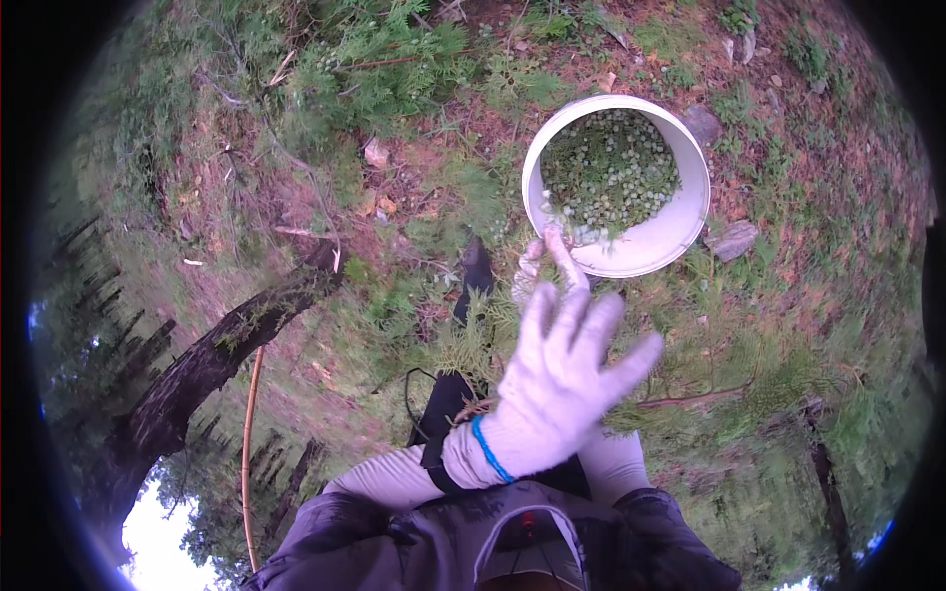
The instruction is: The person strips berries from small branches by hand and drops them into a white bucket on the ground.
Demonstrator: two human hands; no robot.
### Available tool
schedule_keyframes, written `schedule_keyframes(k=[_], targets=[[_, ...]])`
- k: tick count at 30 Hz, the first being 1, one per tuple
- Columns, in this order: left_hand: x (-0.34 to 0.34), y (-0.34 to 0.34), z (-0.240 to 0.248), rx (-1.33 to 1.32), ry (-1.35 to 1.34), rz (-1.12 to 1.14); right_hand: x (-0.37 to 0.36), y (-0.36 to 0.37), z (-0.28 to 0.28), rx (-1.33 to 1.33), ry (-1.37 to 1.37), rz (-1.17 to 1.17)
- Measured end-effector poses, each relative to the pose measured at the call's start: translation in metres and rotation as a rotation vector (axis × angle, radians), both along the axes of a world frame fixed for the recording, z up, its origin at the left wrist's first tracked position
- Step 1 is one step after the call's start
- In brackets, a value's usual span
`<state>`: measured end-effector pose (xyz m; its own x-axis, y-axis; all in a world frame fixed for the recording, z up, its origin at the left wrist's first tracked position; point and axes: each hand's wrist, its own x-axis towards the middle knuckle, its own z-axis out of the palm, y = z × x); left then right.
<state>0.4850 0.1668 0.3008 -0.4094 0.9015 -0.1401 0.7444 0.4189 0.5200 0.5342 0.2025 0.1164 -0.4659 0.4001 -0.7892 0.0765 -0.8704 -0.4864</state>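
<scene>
My left hand (557, 389) is in a whitish glove with a blue cuff edge, its back turned up and its fingers spread. It holds nothing that I can see. Beneath and beyond it, my right hand (562, 261) is mostly hidden; two gloved fingers stick out, stretched apart at the near rim of a white bucket (698, 182). Small pale green cones (611, 177) with bits of green foliage lie in the bucket. A leafy evergreen branch (700, 396) extends rightward from beside my left hand; whether the right hand touches it is hidden.
A dark, leaning tree trunk (212, 364) and a thin tan pole (252, 443) stand at the left. Stones (731, 239) lie by the bucket. Evergreen sprays (384, 74) and reddish litter cover the ground; a dark boot (475, 276) shows ahead of me.
</scene>
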Motion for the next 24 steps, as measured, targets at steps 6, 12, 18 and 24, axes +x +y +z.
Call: schedule_keyframes(k=[6,12,18,24], targets=[[0.027,-0.031,-0.030,-0.509,-0.474,0.236,0.002,0.062,-0.021,-0.379,0.204,0.203],[0.018,-0.048,-0.034,-0.382,-0.194,0.077,-0.010,0.131,-0.078,0.210,-0.361,0.384],[0.030,-0.050,0.007,-0.059,-0.227,0.009,0.037,0.187,-0.092,-0.009,-0.290,0.223],[0.004,-0.043,-0.013,0.207,-0.258,-0.262,0.099,0.116,-0.035,-0.096,-0.274,0.326]])
